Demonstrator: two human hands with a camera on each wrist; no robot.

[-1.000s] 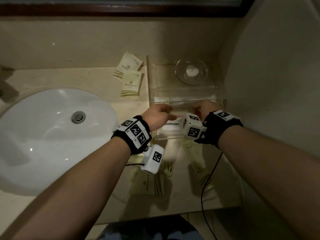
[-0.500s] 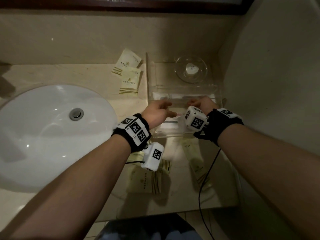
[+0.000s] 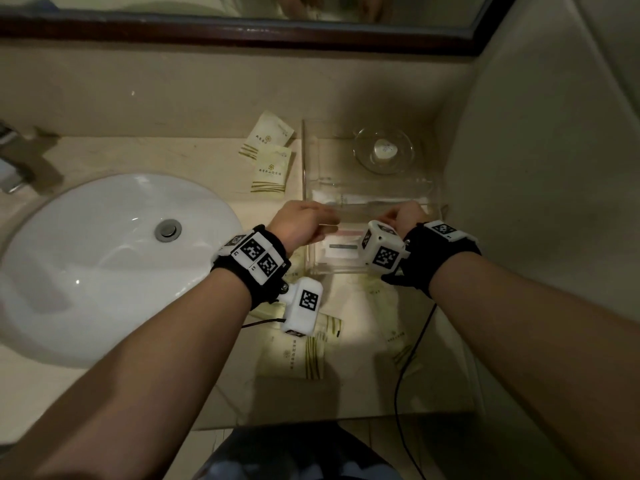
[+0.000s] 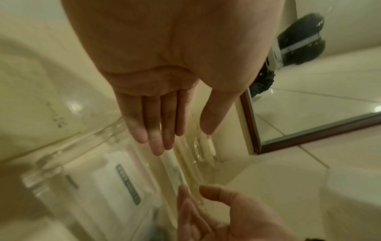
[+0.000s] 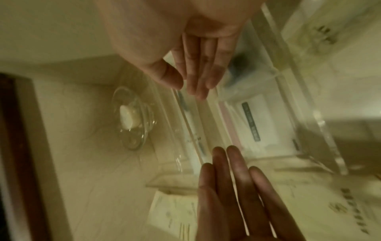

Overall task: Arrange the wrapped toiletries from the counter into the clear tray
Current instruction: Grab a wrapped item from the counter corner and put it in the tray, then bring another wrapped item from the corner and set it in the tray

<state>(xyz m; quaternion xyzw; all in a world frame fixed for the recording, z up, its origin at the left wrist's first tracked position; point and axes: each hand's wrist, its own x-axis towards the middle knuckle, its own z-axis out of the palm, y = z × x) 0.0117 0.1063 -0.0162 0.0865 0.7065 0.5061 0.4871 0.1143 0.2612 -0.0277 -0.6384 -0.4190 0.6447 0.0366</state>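
Observation:
The clear tray stands on the counter right of the sink. Inside lie a long wrapped toothbrush and, nearer me, a flat white packet with a grey bar. My left hand hovers over the tray's left side, and its fingers are straight and hold nothing. My right hand is over the right side, its fingers straight just above the toothbrush, thumb slightly apart. Cream packets lie behind the tray's left, and several more lie in front.
A white sink basin fills the left, with a faucet at the far left edge. A glass dish with a soap sits in the back of the tray. A wall closes the right side, and a mirror frame runs behind.
Both hands have moved a little farther back over the tray, from the white packet toward the long wrapped toothbrush. The packets on the counter have not moved.

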